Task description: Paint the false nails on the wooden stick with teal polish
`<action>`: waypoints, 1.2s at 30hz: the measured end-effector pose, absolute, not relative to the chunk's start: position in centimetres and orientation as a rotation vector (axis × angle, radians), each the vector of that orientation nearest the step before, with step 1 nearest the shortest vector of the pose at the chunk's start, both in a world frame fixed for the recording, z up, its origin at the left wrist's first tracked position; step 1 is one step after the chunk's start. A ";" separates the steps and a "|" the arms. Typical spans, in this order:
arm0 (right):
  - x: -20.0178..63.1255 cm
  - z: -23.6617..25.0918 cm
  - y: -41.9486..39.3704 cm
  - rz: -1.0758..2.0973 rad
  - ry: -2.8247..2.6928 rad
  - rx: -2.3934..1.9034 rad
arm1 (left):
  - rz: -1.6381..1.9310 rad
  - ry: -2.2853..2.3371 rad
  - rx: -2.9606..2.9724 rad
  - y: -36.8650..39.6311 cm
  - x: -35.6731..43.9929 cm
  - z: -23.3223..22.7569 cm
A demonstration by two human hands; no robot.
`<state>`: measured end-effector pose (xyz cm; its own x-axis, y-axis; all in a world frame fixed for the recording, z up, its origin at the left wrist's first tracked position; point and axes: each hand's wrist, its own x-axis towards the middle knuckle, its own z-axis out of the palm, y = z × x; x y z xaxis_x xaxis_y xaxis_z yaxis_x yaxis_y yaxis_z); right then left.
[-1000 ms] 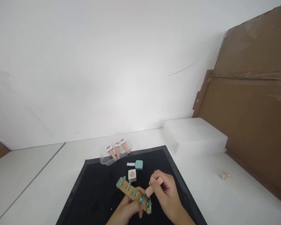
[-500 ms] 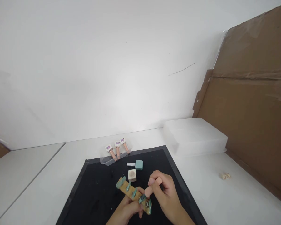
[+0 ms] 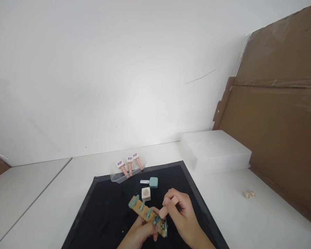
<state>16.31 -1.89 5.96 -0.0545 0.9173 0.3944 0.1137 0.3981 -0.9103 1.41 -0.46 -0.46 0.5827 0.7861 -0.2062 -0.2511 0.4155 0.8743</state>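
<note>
Over the black mat (image 3: 101, 207), my left hand (image 3: 142, 231) is closed around a tan strip (image 3: 137, 208) that bears several green false nails (image 3: 141, 206) in a row. My right hand (image 3: 182, 214) pinches the pink cap (image 3: 168, 207) of a nail polish brush. Its dark tip (image 3: 157, 219) meets a nail near the strip's lower right end, beside my left fingers. Whether bristles touch the nail is too small to tell. Just beyond the strip are a whitish cube (image 3: 146, 194) and a green block-shaped bottle (image 3: 153, 182) with a pale handle.
Three nail polish bottles (image 3: 130, 159) with pink caps lie in a clear tray (image 3: 116, 177) at the mat's back edge. A translucent box (image 3: 215, 152) stands back right. Small beige rings (image 3: 249, 194) lie on the white table at right. Cardboard (image 3: 282, 114) walls the right side.
The pink-capped brush in my right hand has shifted very slightly down and left along the nail. My left hand and the strip stay nearly still.
</note>
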 end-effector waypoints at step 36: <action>16.3 5.7 -1.9 0.912 -1.485 -0.992 | 0.697 0.720 0.927 -0.5 1.4 -0.1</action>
<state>16.25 -1.94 5.66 -0.0736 0.9330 0.3522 0.1079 0.3585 -0.9273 1.40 -0.47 -0.11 0.5709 0.7851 -0.2403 -0.2147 0.4252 0.8793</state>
